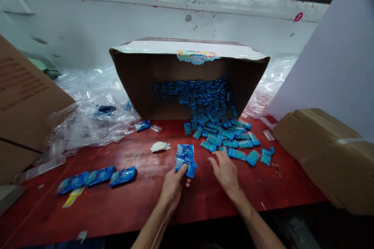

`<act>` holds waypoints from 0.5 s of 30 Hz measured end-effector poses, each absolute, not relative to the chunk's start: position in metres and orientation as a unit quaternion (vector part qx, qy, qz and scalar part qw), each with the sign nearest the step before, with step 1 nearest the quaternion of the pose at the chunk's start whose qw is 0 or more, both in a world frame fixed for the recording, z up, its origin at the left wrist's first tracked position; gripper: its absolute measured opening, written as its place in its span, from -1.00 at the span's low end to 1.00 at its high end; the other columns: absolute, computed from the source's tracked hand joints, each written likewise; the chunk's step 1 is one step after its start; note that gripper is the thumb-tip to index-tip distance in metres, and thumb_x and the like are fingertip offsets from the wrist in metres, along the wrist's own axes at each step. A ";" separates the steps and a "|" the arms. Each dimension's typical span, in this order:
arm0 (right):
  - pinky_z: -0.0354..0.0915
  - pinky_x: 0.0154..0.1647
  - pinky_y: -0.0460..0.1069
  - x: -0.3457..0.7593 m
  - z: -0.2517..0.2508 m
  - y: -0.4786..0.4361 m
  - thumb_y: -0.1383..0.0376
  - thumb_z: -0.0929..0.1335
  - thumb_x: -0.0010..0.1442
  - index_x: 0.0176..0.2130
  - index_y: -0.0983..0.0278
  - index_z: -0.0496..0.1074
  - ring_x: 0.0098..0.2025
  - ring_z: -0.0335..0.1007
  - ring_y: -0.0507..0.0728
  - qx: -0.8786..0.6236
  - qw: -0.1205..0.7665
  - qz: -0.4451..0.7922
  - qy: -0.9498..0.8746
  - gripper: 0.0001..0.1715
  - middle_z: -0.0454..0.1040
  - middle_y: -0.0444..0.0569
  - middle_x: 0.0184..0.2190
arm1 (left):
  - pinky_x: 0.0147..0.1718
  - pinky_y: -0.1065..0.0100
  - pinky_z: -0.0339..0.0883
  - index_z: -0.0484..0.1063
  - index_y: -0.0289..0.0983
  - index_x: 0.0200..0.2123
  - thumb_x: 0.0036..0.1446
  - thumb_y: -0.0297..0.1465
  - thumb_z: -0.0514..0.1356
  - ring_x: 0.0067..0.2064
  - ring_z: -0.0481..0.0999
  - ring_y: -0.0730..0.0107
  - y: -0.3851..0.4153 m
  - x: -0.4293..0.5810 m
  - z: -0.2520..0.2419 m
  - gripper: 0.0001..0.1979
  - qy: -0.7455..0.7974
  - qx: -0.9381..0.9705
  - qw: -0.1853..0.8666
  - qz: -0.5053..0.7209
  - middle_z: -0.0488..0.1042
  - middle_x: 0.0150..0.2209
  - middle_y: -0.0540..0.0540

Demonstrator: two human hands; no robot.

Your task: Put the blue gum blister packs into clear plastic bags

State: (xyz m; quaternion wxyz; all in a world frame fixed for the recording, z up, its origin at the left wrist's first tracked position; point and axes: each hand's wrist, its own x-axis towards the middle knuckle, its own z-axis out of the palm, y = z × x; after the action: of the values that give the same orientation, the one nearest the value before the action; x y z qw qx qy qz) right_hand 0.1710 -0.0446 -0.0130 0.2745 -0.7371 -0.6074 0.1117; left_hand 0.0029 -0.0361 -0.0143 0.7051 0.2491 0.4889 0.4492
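My left hand [174,188] is closed on several blue printed sachets [185,153], its thumb lying on top of them; they fan out above the red tabletop. To the right, my right hand [225,171] is held over the table with thumb and fingers apart and nothing visible in it. Its fingertips are at the near edge of a spread of small clear cases [237,154] with blue ends and blue-green beads inside. The spread runs back to a large pile of the same cases [201,93] inside a cardboard box [140,97] tipped with its mouth toward me.
Blue packs [101,175] lie in a row at left beside a yellow strip [73,197]. A crumpled white tissue [160,146] lies mid-table. Clear plastic packaging [96,124] heaps at back left. Cardboard boxes flank both sides, a closed one [330,155] at right.
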 end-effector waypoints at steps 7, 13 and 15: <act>0.14 -0.34 0.03 0.183 -0.027 -0.049 0.25 0.22 0.12 -0.16 0.23 0.31 -0.23 0.23 0.23 -0.797 0.102 -0.011 -0.596 -0.73 0.31 0.09 -0.32 | -0.74 0.56 0.17 0.29 -0.34 -0.53 -0.08 -0.37 0.20 -0.70 0.30 0.60 -0.041 -0.003 -0.015 -0.84 0.491 0.144 0.780 0.359 0.36 -0.67 0.03; 0.16 -0.27 0.02 0.172 -0.033 -0.060 0.34 0.25 0.04 -0.21 0.25 0.33 -0.22 0.24 0.19 -0.749 0.285 0.121 -0.586 -0.76 0.33 0.04 -0.29 | -0.79 0.59 0.14 0.27 -0.32 -0.51 -0.02 -0.33 0.15 -0.73 0.30 0.60 -0.044 -0.009 -0.009 -0.82 0.504 0.096 0.781 0.356 0.34 -0.71 0.04; 0.20 -0.36 -0.04 0.174 -0.030 -0.061 0.30 0.28 0.01 -0.26 0.27 0.32 -0.31 0.28 0.12 -0.695 0.394 0.264 -0.541 -0.78 0.35 -0.03 -0.34 | -0.78 0.59 0.14 0.25 -0.32 -0.52 0.00 -0.32 0.14 -0.73 0.29 0.60 -0.045 -0.009 -0.009 -0.81 0.505 0.085 0.778 0.363 0.33 -0.72 0.04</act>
State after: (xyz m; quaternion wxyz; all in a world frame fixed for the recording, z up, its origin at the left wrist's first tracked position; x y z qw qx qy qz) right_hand 0.1736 -0.0614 -0.0304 0.3940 -0.6947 -0.5407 0.2644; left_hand -0.0087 -0.0450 -0.0087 0.7782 0.0849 0.5054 0.3630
